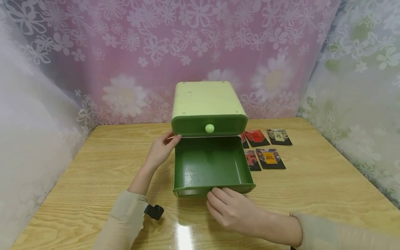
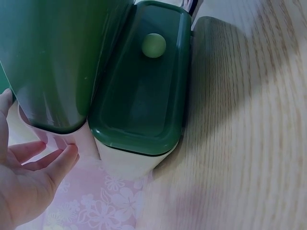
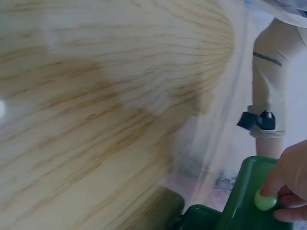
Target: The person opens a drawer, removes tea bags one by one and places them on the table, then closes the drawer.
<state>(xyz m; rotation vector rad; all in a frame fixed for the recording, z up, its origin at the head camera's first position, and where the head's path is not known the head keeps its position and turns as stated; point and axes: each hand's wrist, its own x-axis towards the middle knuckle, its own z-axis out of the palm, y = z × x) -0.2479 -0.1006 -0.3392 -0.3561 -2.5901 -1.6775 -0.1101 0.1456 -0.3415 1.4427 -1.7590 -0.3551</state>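
Drawer (image 1: 206, 170), green and glossy, stands well out of the cabinet (image 1: 204, 99), with a closed top drawer (image 1: 190, 125) above it and a closed bottom drawer (image 2: 139, 91) beneath. It looks like thin, stiff plastic, so probably light, slick under fingertips and apt to tip at the front if drawn too far. Its round knob (image 3: 265, 201) seems the best place to take hold; the front lip is smooth and offers less purchase. The right hand (image 1: 229, 210) has thumb and fingers clamped on that knob. The left hand (image 1: 159, 151) grips the cabinet's left front edge, fingertips against the outer wall; bracing there suits a cabinet that looks light enough to slide. Packets (image 1: 271, 158) lie flat on the table (image 1: 306, 194), right of the cabinet, some partly hidden by the drawer.
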